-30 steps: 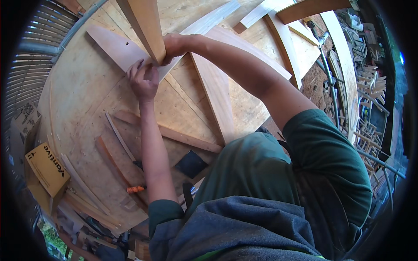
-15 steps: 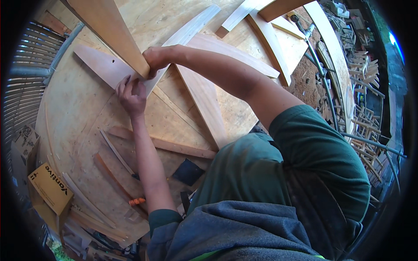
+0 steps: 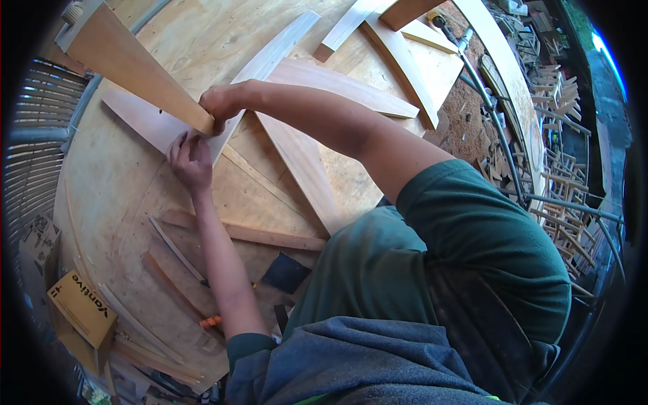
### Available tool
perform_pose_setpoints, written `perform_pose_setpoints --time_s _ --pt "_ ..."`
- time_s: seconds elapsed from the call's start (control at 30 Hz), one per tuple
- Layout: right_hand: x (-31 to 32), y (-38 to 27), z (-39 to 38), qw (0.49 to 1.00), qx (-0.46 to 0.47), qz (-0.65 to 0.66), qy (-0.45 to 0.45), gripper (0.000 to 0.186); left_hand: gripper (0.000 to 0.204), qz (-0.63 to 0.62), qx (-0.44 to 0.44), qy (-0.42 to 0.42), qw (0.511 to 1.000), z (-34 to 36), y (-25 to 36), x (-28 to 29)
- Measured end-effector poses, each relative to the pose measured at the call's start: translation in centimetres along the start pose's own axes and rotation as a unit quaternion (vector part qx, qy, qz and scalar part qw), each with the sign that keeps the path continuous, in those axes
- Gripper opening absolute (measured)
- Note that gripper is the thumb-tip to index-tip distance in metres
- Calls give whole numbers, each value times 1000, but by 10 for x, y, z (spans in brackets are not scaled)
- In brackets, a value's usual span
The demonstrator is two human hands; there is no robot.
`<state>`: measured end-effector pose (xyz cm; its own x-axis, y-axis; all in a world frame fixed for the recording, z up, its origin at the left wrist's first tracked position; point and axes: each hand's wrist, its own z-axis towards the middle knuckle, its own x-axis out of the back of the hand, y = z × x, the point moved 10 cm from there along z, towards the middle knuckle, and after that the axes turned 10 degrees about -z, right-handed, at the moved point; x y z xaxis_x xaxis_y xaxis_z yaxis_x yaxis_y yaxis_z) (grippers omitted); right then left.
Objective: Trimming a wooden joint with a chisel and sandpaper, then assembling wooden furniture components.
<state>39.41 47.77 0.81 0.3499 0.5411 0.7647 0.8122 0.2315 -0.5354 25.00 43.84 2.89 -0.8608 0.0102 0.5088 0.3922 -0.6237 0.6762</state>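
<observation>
A tapered wooden post [image 3: 135, 71] leans up toward the upper left, a short tenon-like stub at its top end. Its lower end rests on a flat, pale wooden board [image 3: 138, 121] with a small dark hole. My right hand [image 3: 221, 106] is closed around the post near its lower end. Just below, my left hand [image 3: 191, 164] has its fingers bent over the near edge of the flat board, close to the post's foot. Its fingertips are partly hidden there. A paler curved board [image 3: 280, 47] extends from this spot toward the top.
More shaped boards [image 3: 304, 165] lie on the plywood surface [image 3: 115, 196]. Curved strips [image 3: 172, 287], an orange-handled tool [image 3: 210, 322] and a dark square piece [image 3: 286, 273] are nearer me. A cardboard box [image 3: 81, 307] stands left; metal tubing [image 3: 496, 115] and stacked wooden frames [image 3: 563, 189] are right.
The view has shifted, so most things sit slightly further left. The post's upper end has tilted further left, showing its top. Both hands stay at its lower end.
</observation>
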Motion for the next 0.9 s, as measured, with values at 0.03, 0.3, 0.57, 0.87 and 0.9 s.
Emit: perform_pose_setpoints --time_s 0.03,0.3,0.57,0.87,0.9 --pt "2 -1 0 1000 -2 -3 3 46 20 0 3 -4 1000 0 0 -2" --pt "2 -7 -2 990 35 103 89 59 34 -10 34 -33 999 -2 1 11" --pt "-14 -126 -137 965 161 204 45 38 88 -375 36 -16 926 9 170 44" --pt "-108 -91 -312 929 96 355 27 70 30 -396 123 -93 905 -86 302 -36" --pt "-110 -81 -334 912 86 399 42 76 32 -380 125 -91 912 -90 318 -41"
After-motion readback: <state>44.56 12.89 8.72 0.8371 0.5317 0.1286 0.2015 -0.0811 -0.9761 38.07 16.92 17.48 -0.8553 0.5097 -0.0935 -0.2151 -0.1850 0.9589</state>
